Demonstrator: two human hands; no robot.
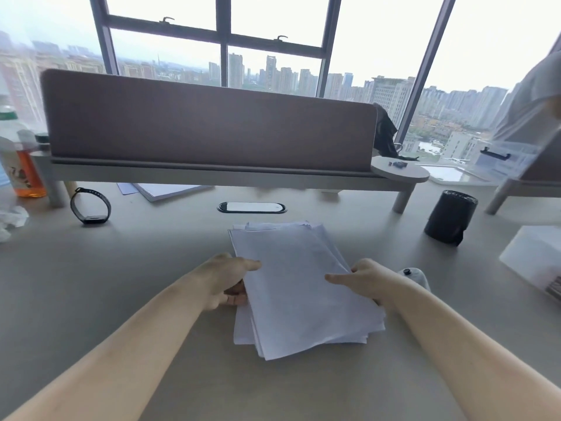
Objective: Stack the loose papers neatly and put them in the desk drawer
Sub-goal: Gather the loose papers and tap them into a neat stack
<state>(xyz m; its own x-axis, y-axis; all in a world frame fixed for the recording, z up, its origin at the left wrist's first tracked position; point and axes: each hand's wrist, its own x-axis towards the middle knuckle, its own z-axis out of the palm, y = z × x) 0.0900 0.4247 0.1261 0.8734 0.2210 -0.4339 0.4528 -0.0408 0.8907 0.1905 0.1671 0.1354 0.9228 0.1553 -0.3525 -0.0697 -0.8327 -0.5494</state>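
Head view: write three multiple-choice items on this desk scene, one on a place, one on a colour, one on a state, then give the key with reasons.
1. Where does the watch lie relative to the paper stack?
A. to its far left, near the shelf leg
B. on top of it
C. to its right, beside the black roll

2. What colour is the liquid in the bottle at the left edge?
A. blue
B. orange
C. green

3. How do the sheets of the paper stack lie?
A. squared up, edges flush
B. fanned, edges and corners sticking out
C. rolled into a tube

Key: 1 A, the watch stands on the desk by the left shelf leg. 2 B, the lower part of the bottle shows orange. 3 B, offset corners show at top and bottom while the left hand and right hand grip the sides.
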